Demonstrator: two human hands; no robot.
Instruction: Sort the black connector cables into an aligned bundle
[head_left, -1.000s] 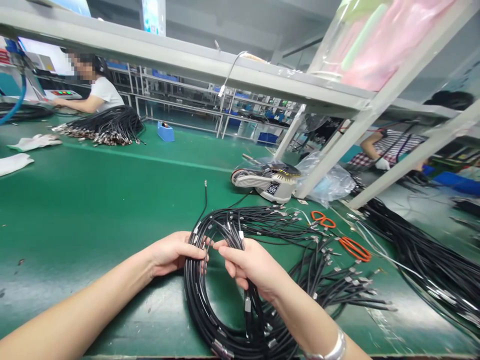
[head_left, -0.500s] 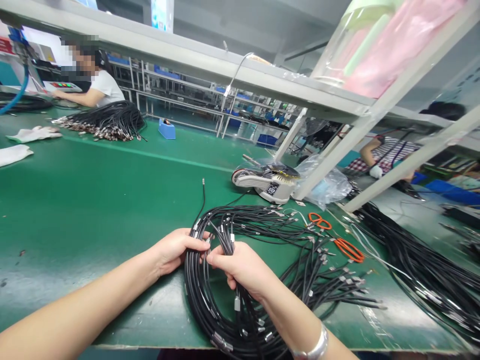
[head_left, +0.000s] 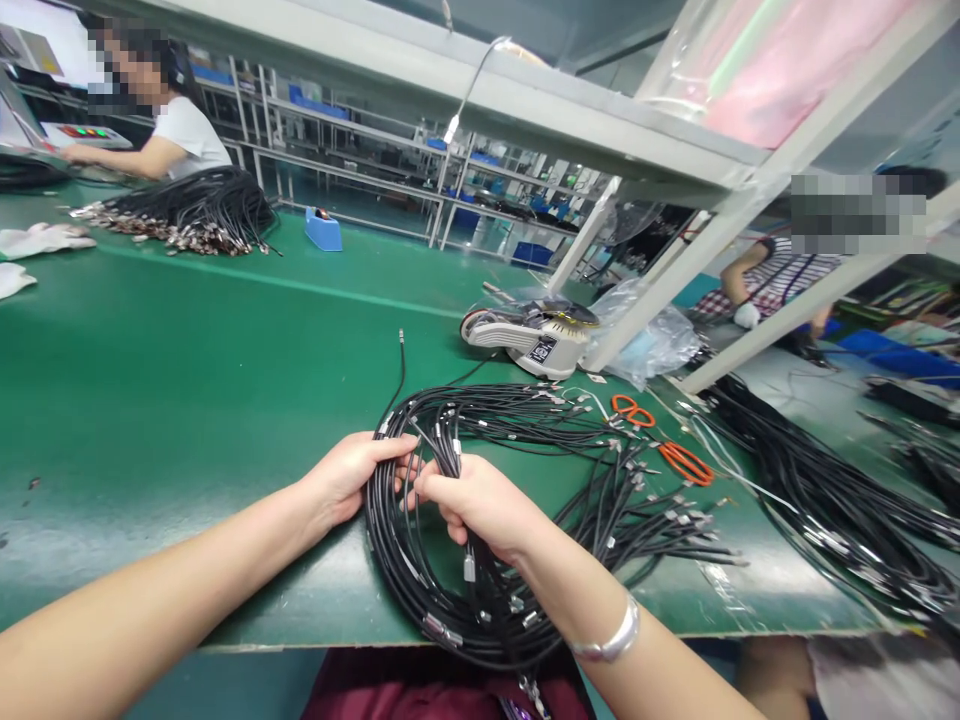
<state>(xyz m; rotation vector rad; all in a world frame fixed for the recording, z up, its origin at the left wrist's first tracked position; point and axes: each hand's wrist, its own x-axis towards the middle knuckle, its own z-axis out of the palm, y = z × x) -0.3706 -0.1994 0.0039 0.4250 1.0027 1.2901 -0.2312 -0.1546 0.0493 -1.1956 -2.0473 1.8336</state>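
Coil of black cables (head_left: 394, 565) at the near edge of the green table (head_left: 247, 350), grasped at its left side by left hand (head_left: 352, 480), with a bunch of strands (head_left: 448, 447) held inside the curled right hand (head_left: 480, 505). Better to keep the coil round and steady, and to guide the strands parallel without straining the metal pieces (head_left: 469, 568). Farther, on the shelf (head_left: 585, 125), clear plastic holder (head_left: 679, 80) with pink and pale green in or behind it; beyond, clear bag (head_left: 652, 345), contents uncertain, and blue bin (head_left: 900, 358), inside not readable.

Green workbench (head_left: 187, 370) under pale shelf (head_left: 600, 132)
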